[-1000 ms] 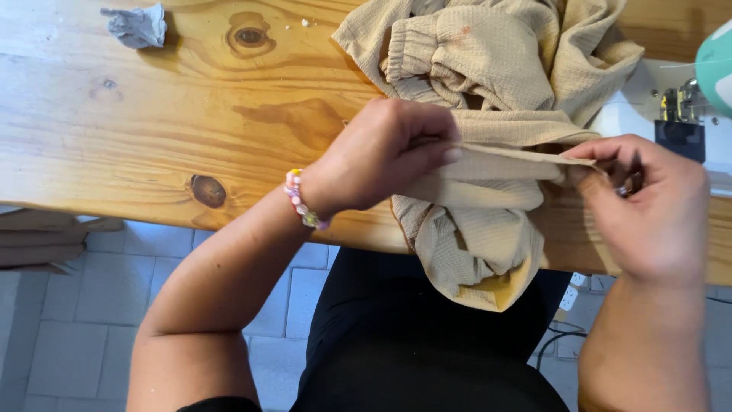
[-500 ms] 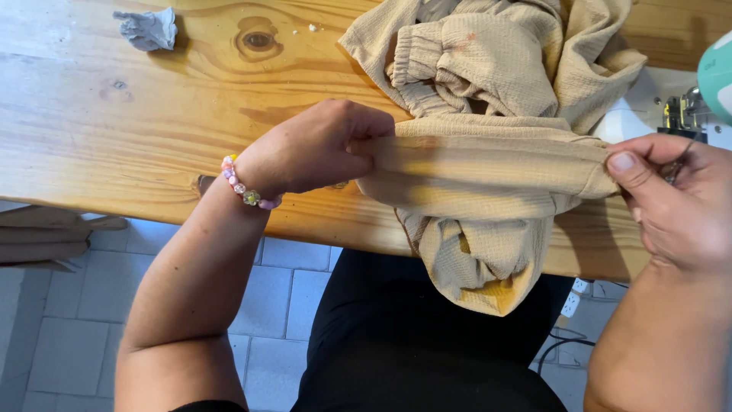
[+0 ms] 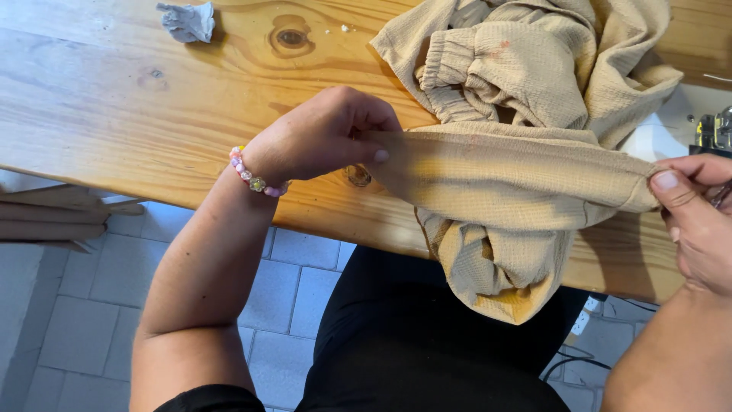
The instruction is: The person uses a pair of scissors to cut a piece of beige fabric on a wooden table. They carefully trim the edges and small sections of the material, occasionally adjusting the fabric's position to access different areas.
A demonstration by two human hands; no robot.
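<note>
Wooden table (image 3: 114, 114) fills the view, a crumpled grey scrap (image 3: 187, 20) at its far edge; the left hand (image 3: 324, 133) pinches one end of a beige garment (image 3: 526, 175); the right hand (image 3: 698, 217) clamps the other end, the fabric pulled taut between them above the table's near edge.

The right hand (image 3: 698, 221) and sewing machine (image 3: 713, 130) are cut off at the right edge

Crinkled beige garment (image 3: 526, 175), one band stretched taut, bunched over the table edge.
</note>
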